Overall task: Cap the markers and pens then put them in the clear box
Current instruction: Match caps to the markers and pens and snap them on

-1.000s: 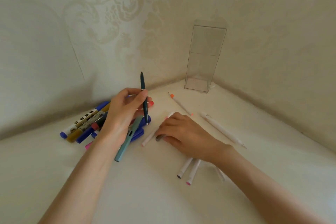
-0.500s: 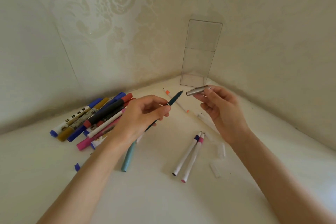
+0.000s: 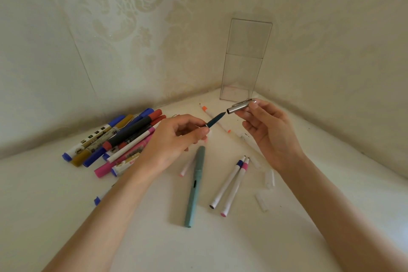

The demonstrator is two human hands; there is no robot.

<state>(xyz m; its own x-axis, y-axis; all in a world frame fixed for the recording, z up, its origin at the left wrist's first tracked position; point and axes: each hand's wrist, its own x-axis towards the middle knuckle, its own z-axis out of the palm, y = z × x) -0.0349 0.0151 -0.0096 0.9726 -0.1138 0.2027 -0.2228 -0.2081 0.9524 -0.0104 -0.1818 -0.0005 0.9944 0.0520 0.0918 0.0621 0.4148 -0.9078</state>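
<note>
Head view. The left hand (image 3: 174,141) pinches a dark teal pen (image 3: 215,120) between thumb and fingertips, with the pen's tip pointing up and to the right. The right hand (image 3: 271,134) pinches a silver cap (image 3: 239,107), open mouth facing the pen tip. Tip and cap are just apart, not joined.

Both are held above the counter (image 3: 154,238) near its back corner. The clear box (image 3: 242,62) stands upright in that corner, close to both walls. An orange-tipped pen (image 3: 212,115) lies between the hands and the box.

A pile of markers (image 3: 123,139) lies along the left back edge. A grey-green pen (image 3: 194,187), two white fineliners (image 3: 229,183) and loose clear caps (image 3: 269,178) lie mid-counter. A stretch of bare counter shows between the forearms.
</note>
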